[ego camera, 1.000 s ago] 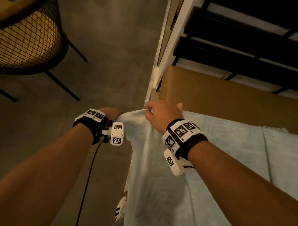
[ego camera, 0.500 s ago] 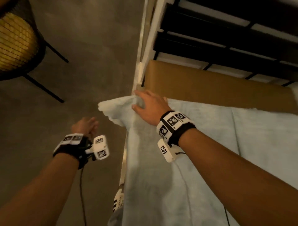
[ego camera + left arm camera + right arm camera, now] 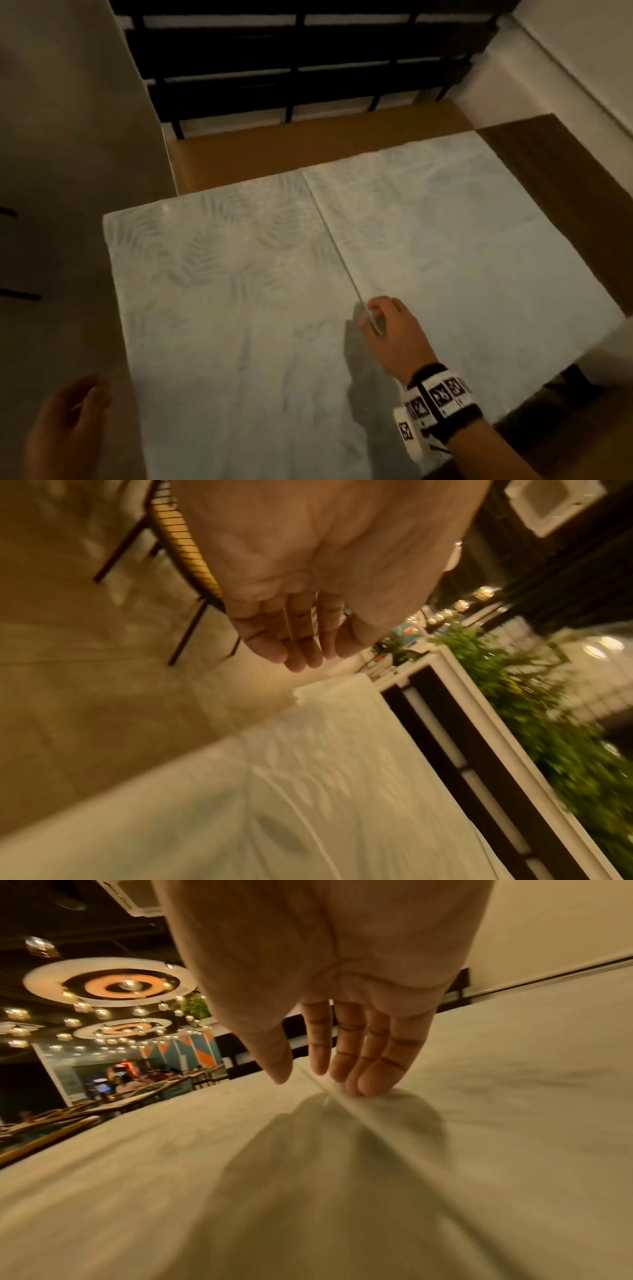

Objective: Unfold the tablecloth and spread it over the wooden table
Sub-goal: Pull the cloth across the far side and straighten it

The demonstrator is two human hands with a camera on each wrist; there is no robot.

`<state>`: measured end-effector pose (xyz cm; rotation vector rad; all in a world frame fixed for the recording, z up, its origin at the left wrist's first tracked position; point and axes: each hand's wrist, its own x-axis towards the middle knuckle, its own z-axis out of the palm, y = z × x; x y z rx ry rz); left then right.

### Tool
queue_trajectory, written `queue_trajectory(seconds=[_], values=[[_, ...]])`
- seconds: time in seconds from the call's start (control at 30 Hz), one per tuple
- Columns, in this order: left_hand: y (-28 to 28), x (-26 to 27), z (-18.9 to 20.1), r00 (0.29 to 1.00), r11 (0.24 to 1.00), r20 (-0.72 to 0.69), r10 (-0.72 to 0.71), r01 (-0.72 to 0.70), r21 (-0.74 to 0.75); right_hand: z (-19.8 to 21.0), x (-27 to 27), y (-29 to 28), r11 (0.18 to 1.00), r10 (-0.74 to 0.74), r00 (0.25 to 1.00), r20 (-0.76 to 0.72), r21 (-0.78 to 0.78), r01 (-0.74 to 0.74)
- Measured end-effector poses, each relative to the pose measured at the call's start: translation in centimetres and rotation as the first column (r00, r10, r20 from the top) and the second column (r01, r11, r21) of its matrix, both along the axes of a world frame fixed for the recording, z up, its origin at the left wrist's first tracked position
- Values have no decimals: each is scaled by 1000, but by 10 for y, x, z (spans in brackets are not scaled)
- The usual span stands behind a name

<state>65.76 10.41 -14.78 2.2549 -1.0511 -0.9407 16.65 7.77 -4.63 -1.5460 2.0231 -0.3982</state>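
Released now, tablecloth covers wooden table.

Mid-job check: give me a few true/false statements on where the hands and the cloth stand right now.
1. The right hand has its fingers on the tablecloth's raised crease. True.
2. The left hand grips a cloth corner. False: it is open, off the cloth's left edge.
3. The cloth covers the whole wooden table. False: a bare strip shows along the far side.
4. The cloth bears a faint leaf pattern. True.
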Motion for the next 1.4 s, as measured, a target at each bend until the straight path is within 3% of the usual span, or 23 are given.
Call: queue_trajectory(seconds=[0.1,0.17,0.27,0.5,0.57,0.67,0.77,0.87,0.93,1.07,1.17,1.23,1.3,1.4], values=[[-2,-110,90,998,988,-8,-66,64,-140,-6,-45,42,995,-87,996,7,56,87],[-13,-182,124,989,974,-17,-147,142,-178,-10,-61,57,995,-65,998,-5,71,65],[-36,-265,133,956,945,62,-287,293,-146,-8,-66,69,990,29,1000,-10,139,-27],[-124,-409,128,892,903,140,-429,423,71,-12,-64,78,949,279,949,-145,196,-249],[-150,-429,119,887,901,166,-430,409,148,-10,-66,76,945,281,957,-77,197,-261],[-186,-449,104,835,888,320,-448,374,268,-8,-75,69,935,301,953,12,193,-298],[-221,-456,96,808,918,440,-393,313,244,-5,-87,60,904,349,932,98,226,-362],[-253,-456,93,742,901,511,-433,351,255,-7,-99,48,873,355,908,222,269,-407],[-269,-456,92,682,873,545,-487,376,310,-14,-103,44,865,305,892,333,294,-406],[-289,-467,101,671,854,538,-510,320,411,-23,-121,36,872,132,870,476,362,-331],[-299,-483,115,756,894,505,-416,238,379,-17,-146,22,886,17,827,561,375,-272],[-303,-493,122,762,892,508,-402,199,407,-3,-178,9,897,-4,801,598,355,-261],[-307,-514,128,811,919,491,-317,136,370,9,-227,-8,886,61,791,608,333,-324],[-307,-545,141,919,953,353,-174,67,295,21,-276,-30,861,195,806,560,297,-414]])
